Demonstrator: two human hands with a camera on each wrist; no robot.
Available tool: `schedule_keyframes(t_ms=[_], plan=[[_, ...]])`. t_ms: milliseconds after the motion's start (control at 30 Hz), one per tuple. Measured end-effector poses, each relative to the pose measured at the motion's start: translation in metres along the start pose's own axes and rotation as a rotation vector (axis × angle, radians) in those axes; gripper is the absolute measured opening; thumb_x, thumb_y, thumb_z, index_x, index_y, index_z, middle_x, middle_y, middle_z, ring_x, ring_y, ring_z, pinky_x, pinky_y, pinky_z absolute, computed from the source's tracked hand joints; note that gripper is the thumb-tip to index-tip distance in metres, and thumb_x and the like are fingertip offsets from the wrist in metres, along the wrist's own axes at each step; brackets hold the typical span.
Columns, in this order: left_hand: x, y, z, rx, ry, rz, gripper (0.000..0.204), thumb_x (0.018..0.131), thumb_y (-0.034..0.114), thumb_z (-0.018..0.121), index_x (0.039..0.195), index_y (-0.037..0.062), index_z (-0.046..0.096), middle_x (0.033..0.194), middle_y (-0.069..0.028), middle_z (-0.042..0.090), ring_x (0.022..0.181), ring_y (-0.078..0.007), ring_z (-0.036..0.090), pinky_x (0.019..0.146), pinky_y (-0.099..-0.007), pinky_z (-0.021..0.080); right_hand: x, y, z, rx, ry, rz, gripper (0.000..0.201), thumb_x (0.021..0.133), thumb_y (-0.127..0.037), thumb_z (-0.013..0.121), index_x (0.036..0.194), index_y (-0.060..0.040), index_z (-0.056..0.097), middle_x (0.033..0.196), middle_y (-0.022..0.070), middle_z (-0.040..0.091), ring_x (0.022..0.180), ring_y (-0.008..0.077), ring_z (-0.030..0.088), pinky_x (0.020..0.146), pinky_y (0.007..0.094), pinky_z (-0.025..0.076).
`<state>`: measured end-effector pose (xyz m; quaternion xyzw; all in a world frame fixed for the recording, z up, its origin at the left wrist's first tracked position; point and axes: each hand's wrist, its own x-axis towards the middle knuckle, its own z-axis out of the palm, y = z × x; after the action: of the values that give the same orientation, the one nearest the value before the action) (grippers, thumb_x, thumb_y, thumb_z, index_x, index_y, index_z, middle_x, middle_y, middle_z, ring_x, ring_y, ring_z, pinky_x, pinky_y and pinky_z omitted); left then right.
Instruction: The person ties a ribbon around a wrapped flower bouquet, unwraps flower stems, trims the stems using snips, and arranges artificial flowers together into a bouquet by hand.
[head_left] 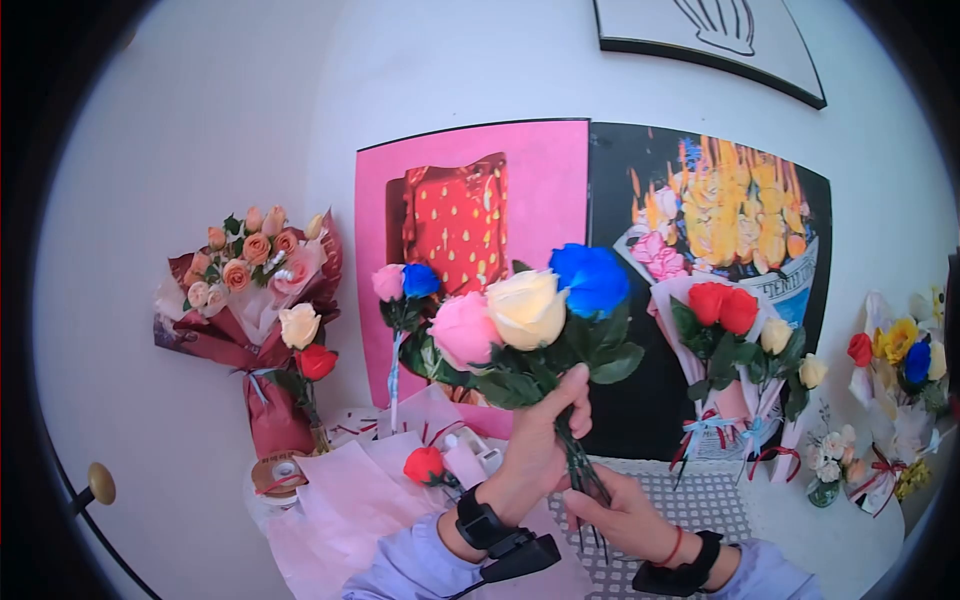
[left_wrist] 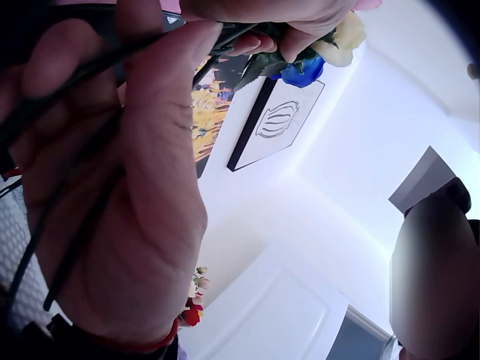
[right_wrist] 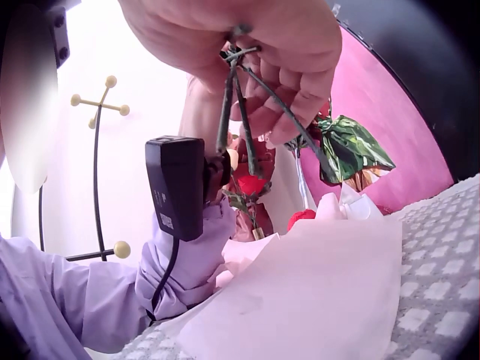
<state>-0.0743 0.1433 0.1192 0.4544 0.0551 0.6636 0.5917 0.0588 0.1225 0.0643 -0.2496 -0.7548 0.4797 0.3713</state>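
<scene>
A bunch of three large roses stands tilted before me in the head view: pink (head_left: 465, 330), cream (head_left: 527, 308) and blue (head_left: 590, 280), with green leaves below the blooms. My left hand (head_left: 540, 440) grips their stems (head_left: 578, 465) just under the leaves, its thumb pointing up. Lower down, my right hand (head_left: 632, 515) curls its thumb and fingers round the lower stems. Dark stems cross its palm in the left wrist view. Cut stem ends (right_wrist: 247, 142) poke out below the hands in the right wrist view.
Pale pink wrapping paper (head_left: 345, 500) covers the table's left front, beside a ribbon spool (head_left: 280, 470) and a single red rose (head_left: 424, 464). Wrapped bouquets (head_left: 275, 400) stand left and right (head_left: 720, 360). A grey-white patterned cloth (head_left: 690, 500) lies under my hands; posters (head_left: 560, 200) lean behind.
</scene>
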Motion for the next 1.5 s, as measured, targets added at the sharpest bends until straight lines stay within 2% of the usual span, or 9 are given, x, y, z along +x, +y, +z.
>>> schedule_keyframes(t_ms=[167, 300, 433, 767, 867, 1067, 1133, 1367, 1500], plan=[[0.003, -0.004, 0.001, -0.027, 0.049, -0.042, 0.021, 0.084, 0.025, 0.058, 0.081, 0.0052, 0.053, 0.065, -0.0003, 0.049, 0.056, -0.0085, 0.046, 0.053, -0.022, 0.036, 0.002, 0.008, 0.007, 0.172, 0.076, -0.041, 0.014, 0.089, -0.013, 0.047, 0.097, -0.0019, 0.046, 0.074, 0.0029, 0.053, 0.063, 0.0076, 0.051, 0.056, 0.022, 0.043], [0.006, -0.009, -0.004, 0.099, 0.101, -0.063, 0.027, 0.085, 0.029, 0.056, 0.093, 0.0036, 0.056, 0.085, -0.0054, 0.059, 0.073, -0.0112, 0.055, 0.067, -0.0261, 0.044, -0.002, 0.01, 0.0, 0.018, 0.214, -0.138, 0.014, 0.089, -0.011, 0.045, 0.101, -0.0021, 0.045, 0.074, 0.0001, 0.049, 0.061, 0.0051, 0.045, 0.056, 0.0197, 0.038], [0.013, -0.018, -0.02, 0.133, -0.064, -0.193, 0.035, 0.089, 0.03, 0.048, 0.113, 0.0047, 0.049, 0.096, -0.0093, 0.059, 0.085, -0.0172, 0.058, 0.074, -0.0311, 0.047, 0.003, 0.022, -0.01, -0.084, 0.315, -0.264, 0.016, 0.09, -0.011, 0.045, 0.103, -0.0024, 0.045, 0.072, -0.0042, 0.043, 0.058, 0.002, 0.038, 0.05, 0.0173, 0.031], [0.014, -0.036, -0.025, 0.085, -0.076, -0.236, 0.039, 0.086, 0.024, 0.054, 0.117, 0.0034, 0.044, 0.103, -0.0119, 0.057, 0.095, -0.0187, 0.056, 0.082, -0.0322, 0.044, 0.0, 0.021, -0.023, 0.201, 0.412, -0.219, 0.018, 0.091, -0.015, 0.044, 0.106, -0.0045, 0.045, 0.066, -0.0053, 0.041, 0.053, 0.0004, 0.033, 0.046, 0.0156, 0.026], [0.013, -0.04, -0.025, 0.171, -0.11, -0.232, 0.039, 0.085, 0.021, 0.056, 0.118, 0.0026, 0.043, 0.107, -0.0126, 0.055, 0.097, -0.019, 0.055, 0.084, -0.032, 0.043, 0.0, 0.022, -0.027, 0.156, 0.438, -0.326, 0.02, 0.091, -0.014, 0.041, 0.109, -0.0054, 0.044, 0.067, -0.0036, 0.043, 0.052, 0.001, 0.034, 0.045, 0.0156, 0.027], [0.015, -0.038, -0.022, 0.309, -0.111, -0.249, 0.035, 0.09, 0.019, 0.044, 0.121, 0.0011, 0.041, 0.11, -0.0133, 0.054, 0.102, -0.0204, 0.053, 0.088, -0.0342, 0.042, 0.001, 0.028, -0.042, -0.067, 0.323, -0.121, 0.022, 0.091, -0.014, 0.038, 0.11, -0.0053, 0.045, 0.069, 0.0001, 0.049, 0.053, 0.004, 0.042, 0.047, 0.0173, 0.035], [0.019, -0.035, -0.02, 0.3, -0.132, -0.286, 0.036, 0.09, 0.019, 0.044, 0.121, 0.0013, 0.041, 0.111, -0.0138, 0.054, 0.103, -0.0205, 0.053, 0.089, -0.0344, 0.041, 0.003, 0.033, -0.045, -0.186, 0.334, -0.129, 0.021, 0.09, -0.02, 0.04, 0.105, -0.0057, 0.045, 0.065, 0.0044, 0.053, 0.058, 0.0149, 0.052, 0.055, 0.0305, 0.042], [0.031, -0.03, -0.012, 0.392, -0.222, -0.359, 0.044, 0.087, 0.027, 0.05, 0.124, 0.0041, 0.039, 0.115, -0.0109, 0.053, 0.107, -0.0189, 0.05, 0.092, -0.0323, 0.036, -0.001, 0.015, -0.045, -0.068, 0.448, -0.078, 0.017, 0.091, -0.017, 0.039, 0.096, -0.0033, 0.047, 0.063, 0.0056, 0.049, 0.056, 0.0149, 0.048, 0.052, 0.0301, 0.039], [0.026, -0.013, -0.017, 0.646, -0.246, -0.347, 0.051, 0.083, 0.031, 0.057, 0.124, 0.0047, 0.04, 0.116, -0.0099, 0.052, 0.108, -0.0177, 0.048, 0.092, -0.0328, 0.035, -0.002, 0.006, -0.052, -0.06, 0.533, -0.304, 0.019, 0.093, -0.019, 0.039, 0.093, -0.0017, 0.047, 0.076, 0.0038, 0.051, 0.067, 0.0083, 0.045, 0.058, 0.0251, 0.039]])
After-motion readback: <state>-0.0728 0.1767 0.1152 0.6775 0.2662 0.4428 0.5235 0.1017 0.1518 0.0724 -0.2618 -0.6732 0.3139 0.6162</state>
